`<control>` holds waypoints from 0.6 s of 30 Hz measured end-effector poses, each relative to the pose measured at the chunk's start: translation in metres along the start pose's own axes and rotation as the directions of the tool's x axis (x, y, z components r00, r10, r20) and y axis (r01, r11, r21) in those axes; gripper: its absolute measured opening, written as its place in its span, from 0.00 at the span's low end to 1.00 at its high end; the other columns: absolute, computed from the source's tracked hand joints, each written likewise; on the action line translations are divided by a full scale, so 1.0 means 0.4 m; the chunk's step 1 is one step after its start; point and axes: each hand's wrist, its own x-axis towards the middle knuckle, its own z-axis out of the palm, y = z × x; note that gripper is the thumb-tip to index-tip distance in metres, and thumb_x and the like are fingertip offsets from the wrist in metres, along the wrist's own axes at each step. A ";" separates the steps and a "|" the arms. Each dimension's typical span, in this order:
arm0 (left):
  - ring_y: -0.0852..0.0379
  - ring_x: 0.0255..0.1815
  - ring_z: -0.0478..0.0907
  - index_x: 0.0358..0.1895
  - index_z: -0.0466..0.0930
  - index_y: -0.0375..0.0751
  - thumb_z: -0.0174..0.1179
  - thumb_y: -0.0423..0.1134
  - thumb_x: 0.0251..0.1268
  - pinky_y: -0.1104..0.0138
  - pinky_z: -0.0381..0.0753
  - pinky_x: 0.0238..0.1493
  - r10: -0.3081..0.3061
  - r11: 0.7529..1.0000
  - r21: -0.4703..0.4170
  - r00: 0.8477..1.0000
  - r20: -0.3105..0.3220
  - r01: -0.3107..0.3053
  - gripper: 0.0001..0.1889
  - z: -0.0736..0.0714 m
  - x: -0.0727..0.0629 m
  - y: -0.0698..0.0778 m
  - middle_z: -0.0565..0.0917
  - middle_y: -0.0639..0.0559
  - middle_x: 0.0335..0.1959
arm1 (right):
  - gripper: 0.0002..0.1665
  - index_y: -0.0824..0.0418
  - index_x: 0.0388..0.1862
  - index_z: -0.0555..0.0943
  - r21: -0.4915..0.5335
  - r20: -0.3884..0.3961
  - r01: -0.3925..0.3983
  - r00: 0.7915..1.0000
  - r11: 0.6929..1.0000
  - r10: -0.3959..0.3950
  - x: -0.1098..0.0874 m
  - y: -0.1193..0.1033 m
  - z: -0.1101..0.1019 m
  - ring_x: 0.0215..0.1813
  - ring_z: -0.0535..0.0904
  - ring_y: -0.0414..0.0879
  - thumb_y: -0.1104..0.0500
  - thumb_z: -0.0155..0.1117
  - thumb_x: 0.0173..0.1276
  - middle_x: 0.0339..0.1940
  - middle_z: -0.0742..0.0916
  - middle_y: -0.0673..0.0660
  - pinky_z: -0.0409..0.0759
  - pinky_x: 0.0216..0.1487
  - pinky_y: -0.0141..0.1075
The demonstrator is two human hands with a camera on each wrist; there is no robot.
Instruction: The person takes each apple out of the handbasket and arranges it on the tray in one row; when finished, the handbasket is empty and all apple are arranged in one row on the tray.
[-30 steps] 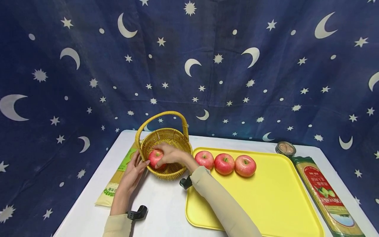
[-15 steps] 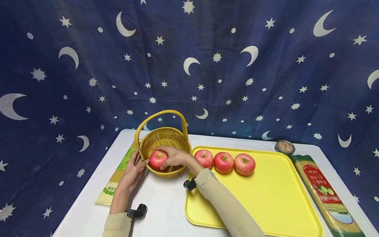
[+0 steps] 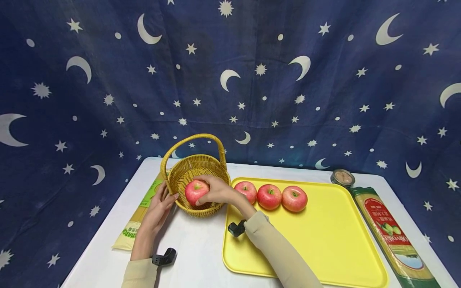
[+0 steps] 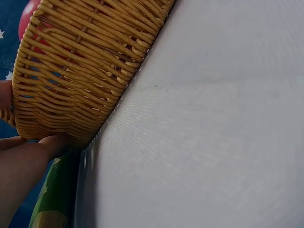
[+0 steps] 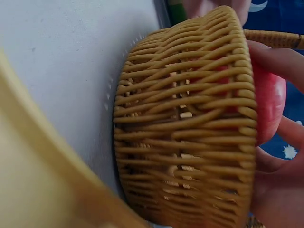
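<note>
A red apple [image 3: 197,192] is gripped by my right hand [image 3: 216,191], thumb on the near side and fingers over the far side. It is within the wicker basket [image 3: 205,212], and the right wrist view shows the apple [image 5: 270,102] partly above the rim. My left hand [image 3: 156,212] holds the basket's left side. Its thumb is at the rim by the handle base; in the left wrist view, fingers touch the woven wall [image 4: 71,85]. The basket stands upright with its arched handle raised. Part of its inside is hidden behind my right hand.
A yellow tray [image 3: 324,240] lies right of the basket, with three apples [image 3: 269,197] in a row near its far edge. Noodle packs lie at the left [image 3: 127,236] and right [image 3: 392,232]. A round tin [image 3: 343,178] stands behind the tray, before a starry cloth [image 3: 273,80].
My right hand has shifted slightly to the right within the basket, carrying the apple away from the left rim. My left hand stays at the basket's side.
</note>
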 end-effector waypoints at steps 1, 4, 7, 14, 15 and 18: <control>0.54 0.86 0.40 0.85 0.31 0.50 0.53 0.30 0.77 0.56 0.50 0.83 0.001 1.000 0.002 1.000 0.000 -0.001 0.46 0.000 0.000 -0.001 0.41 0.51 0.87 | 0.50 0.55 0.74 0.74 -0.004 -0.011 -0.002 1.000 1.000 0.002 -0.007 -0.001 -0.004 0.66 0.77 0.49 0.54 0.83 0.51 0.67 0.82 0.55 0.78 0.67 0.42; 0.54 0.86 0.41 0.86 0.32 0.51 0.54 0.30 0.76 0.57 0.52 0.82 0.004 1.000 0.004 1.000 0.001 -0.004 0.46 -0.002 0.000 -0.003 0.41 0.51 0.87 | 0.49 0.52 0.74 0.74 -0.009 -0.037 -0.014 0.999 1.000 0.014 -0.030 -0.005 -0.015 0.65 0.77 0.49 0.51 0.82 0.52 0.67 0.81 0.55 0.78 0.66 0.44; 0.53 0.86 0.42 0.86 0.33 0.50 0.53 0.29 0.77 0.56 0.53 0.82 0.025 1.000 0.001 1.000 0.015 -0.025 0.46 -0.004 -0.001 -0.004 0.42 0.51 0.87 | 0.48 0.49 0.74 0.74 0.025 -0.068 -0.028 0.997 0.999 0.030 -0.055 -0.009 -0.028 0.63 0.77 0.49 0.49 0.82 0.53 0.66 0.80 0.54 0.80 0.64 0.45; 0.54 0.86 0.42 0.86 0.33 0.52 0.53 0.29 0.77 0.57 0.52 0.82 0.024 1.000 0.010 1.000 0.017 -0.024 0.45 0.000 -0.002 -0.003 0.42 0.52 0.87 | 0.47 0.48 0.73 0.74 0.081 -0.144 0.006 0.990 0.997 0.006 -0.116 -0.004 -0.064 0.62 0.77 0.48 0.47 0.82 0.54 0.65 0.80 0.52 0.80 0.64 0.48; 0.54 0.86 0.41 0.86 0.33 0.52 0.53 0.29 0.77 0.57 0.52 0.82 0.018 1.000 0.013 1.000 0.014 -0.019 0.45 0.001 -0.003 -0.002 0.42 0.52 0.87 | 0.47 0.47 0.73 0.74 0.077 -0.156 0.007 0.988 0.997 0.005 -0.126 -0.001 -0.069 0.62 0.78 0.48 0.47 0.83 0.53 0.65 0.80 0.52 0.80 0.64 0.48; 0.54 0.86 0.41 0.86 0.33 0.52 0.53 0.29 0.77 0.58 0.52 0.82 0.019 1.000 0.013 1.000 0.012 -0.019 0.45 0.000 -0.005 -0.001 0.41 0.52 0.87 | 0.47 0.46 0.73 0.75 0.067 -0.195 0.012 0.981 0.998 0.001 -0.155 0.002 -0.084 0.63 0.78 0.48 0.46 0.83 0.53 0.65 0.80 0.51 0.80 0.65 0.50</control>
